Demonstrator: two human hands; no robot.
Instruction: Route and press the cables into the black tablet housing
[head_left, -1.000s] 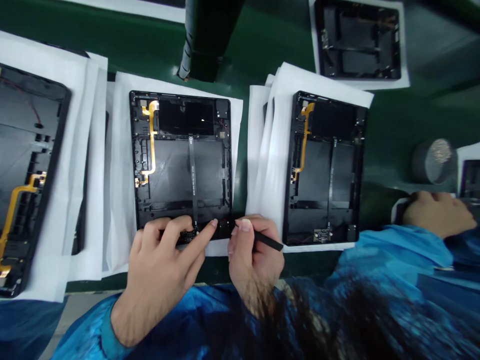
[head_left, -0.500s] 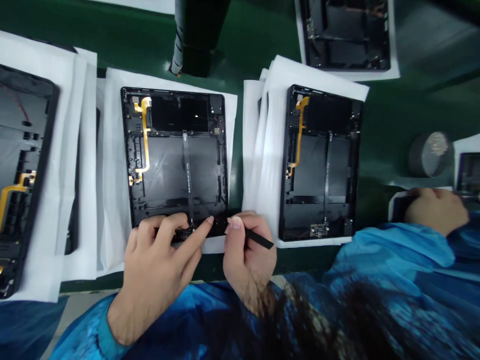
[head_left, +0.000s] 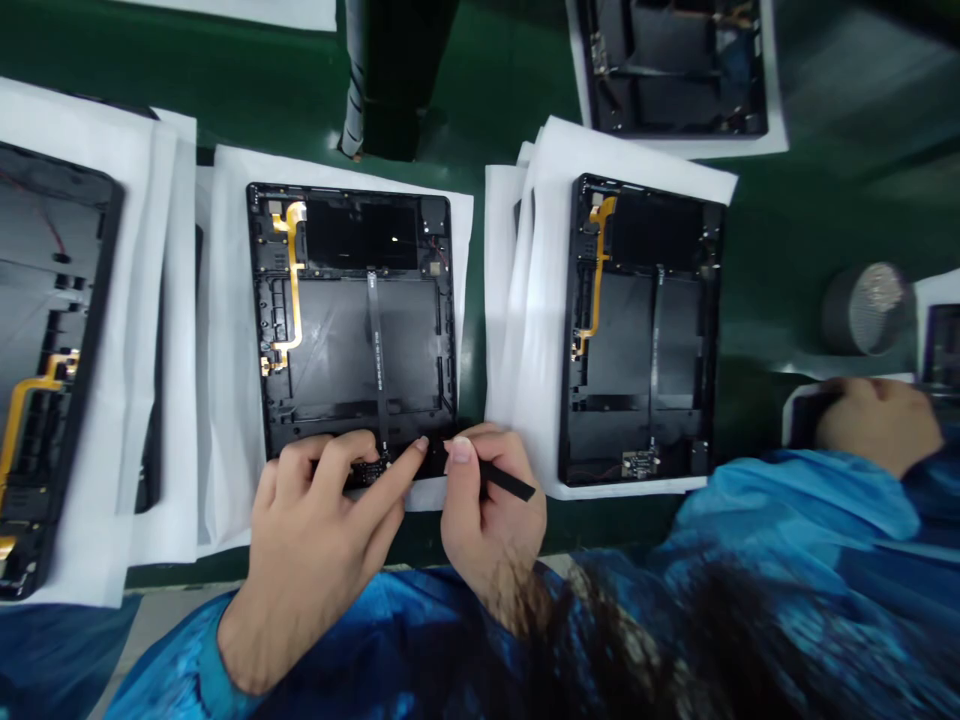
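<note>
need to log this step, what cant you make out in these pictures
Head view only:
Where the flat cable meets the small circuit board: covered by the left hand.
Tip of the black pick: hidden by the right hand.
What the co-worker's hand touches: hidden by that hand and cut off by the right edge.
Blue sleeve: partly hidden by blurred dark strands near the lens.

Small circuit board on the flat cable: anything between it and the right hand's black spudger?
Yes: the forefinger of the left hand lies between the circuit board and the black spudger, which the right hand grips; the spudger's tip is hidden.
</note>
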